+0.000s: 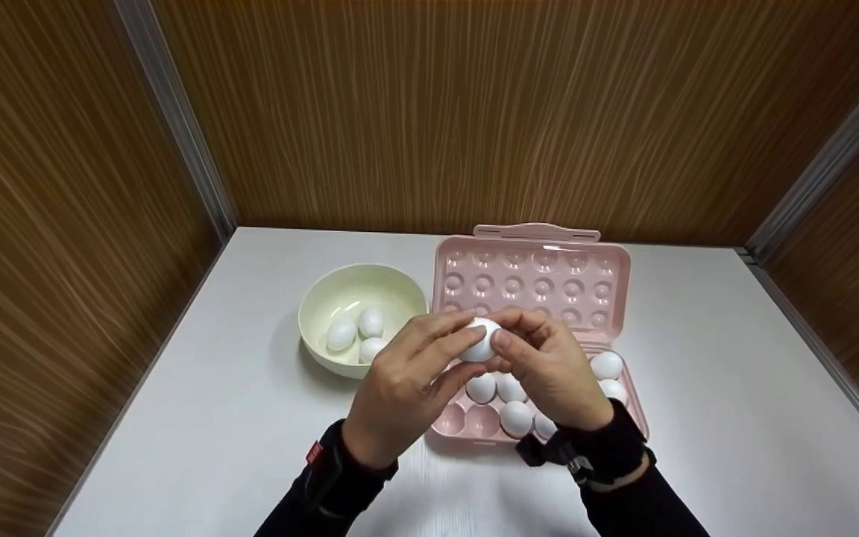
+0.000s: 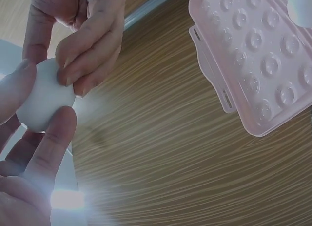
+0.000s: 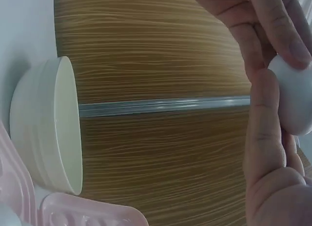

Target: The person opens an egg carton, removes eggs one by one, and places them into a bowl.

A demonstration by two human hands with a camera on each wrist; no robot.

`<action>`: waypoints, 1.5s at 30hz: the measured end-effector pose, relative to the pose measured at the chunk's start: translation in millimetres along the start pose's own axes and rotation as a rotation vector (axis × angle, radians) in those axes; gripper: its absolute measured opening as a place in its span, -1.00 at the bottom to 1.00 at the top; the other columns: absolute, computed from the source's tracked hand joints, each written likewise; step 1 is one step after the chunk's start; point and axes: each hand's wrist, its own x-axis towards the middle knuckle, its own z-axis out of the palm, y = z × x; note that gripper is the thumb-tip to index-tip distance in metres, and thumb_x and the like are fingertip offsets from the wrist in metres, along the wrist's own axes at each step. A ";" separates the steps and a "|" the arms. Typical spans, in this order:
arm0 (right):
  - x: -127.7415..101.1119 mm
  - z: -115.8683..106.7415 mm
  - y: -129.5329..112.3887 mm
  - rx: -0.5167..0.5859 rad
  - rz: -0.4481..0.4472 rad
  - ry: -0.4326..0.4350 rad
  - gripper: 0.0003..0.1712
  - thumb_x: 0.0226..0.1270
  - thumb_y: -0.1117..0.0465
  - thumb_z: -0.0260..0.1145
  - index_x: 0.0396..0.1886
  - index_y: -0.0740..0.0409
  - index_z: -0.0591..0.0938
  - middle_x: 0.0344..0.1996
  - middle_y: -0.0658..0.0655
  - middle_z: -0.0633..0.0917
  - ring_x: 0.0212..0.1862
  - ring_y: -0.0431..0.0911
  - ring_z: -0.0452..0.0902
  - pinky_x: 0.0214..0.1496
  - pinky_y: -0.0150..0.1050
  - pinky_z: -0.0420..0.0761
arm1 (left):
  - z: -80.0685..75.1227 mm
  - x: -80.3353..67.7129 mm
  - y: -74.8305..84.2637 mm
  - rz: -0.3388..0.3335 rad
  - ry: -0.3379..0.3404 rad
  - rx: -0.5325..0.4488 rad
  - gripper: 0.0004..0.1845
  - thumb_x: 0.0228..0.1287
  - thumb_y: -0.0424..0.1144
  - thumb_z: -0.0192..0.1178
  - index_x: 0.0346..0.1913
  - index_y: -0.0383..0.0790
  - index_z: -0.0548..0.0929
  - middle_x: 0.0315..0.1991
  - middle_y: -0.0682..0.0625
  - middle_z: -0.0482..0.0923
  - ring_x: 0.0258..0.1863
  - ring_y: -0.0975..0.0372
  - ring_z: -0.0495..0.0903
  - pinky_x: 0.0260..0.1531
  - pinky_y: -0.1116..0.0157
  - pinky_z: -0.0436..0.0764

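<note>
Both left hand and right hand above the pink carton, in fingertip grip round one egg

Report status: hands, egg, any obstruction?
Left hand and right hand together holding one egg. Egg raised clear of pink carton and bowl. No obstruction visible.

Brown wood-grain panels wall in the white tabletop before me on the left, far and right sides, grey metal strips running up both far corners
</note>
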 end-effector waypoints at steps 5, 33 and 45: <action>-1.1 2.6 -0.7 -0.143 -0.016 -0.018 -0.81 0.66 0.29 0.20 0.00 0.06 0.73 -0.15 -0.08 0.81 -0.16 -0.27 0.74 -0.10 -0.38 0.77 | -2.9 1.8 2.8 -0.011 -0.039 0.005 -0.53 0.03 -0.34 0.64 0.06 -0.32 0.79 0.07 -0.16 0.77 0.09 0.06 0.76 0.27 0.34 0.68; -12.3 -10.9 -23.3 -0.785 -0.201 0.056 -0.76 0.41 0.43 0.42 0.02 0.21 0.75 -0.29 0.01 0.82 -0.26 -0.24 0.74 -0.16 -0.37 0.74 | -23.4 -5.5 -30.3 -0.359 -0.189 0.177 -0.51 0.08 -0.28 0.64 0.11 -0.30 0.78 0.07 -0.15 0.81 0.11 0.03 0.80 0.18 0.18 0.76; -12.2 -17.1 -21.3 -1.147 0.038 -0.119 -0.50 0.49 -0.11 0.43 0.23 0.11 0.69 -0.10 0.00 0.81 -0.04 -0.13 0.75 0.09 -0.14 0.76 | -23.2 -34.4 -78.7 -0.761 -0.435 0.326 -0.59 0.13 -0.31 0.59 0.06 -0.24 0.80 -0.02 -0.19 0.80 0.01 -0.13 0.78 0.03 -0.07 0.75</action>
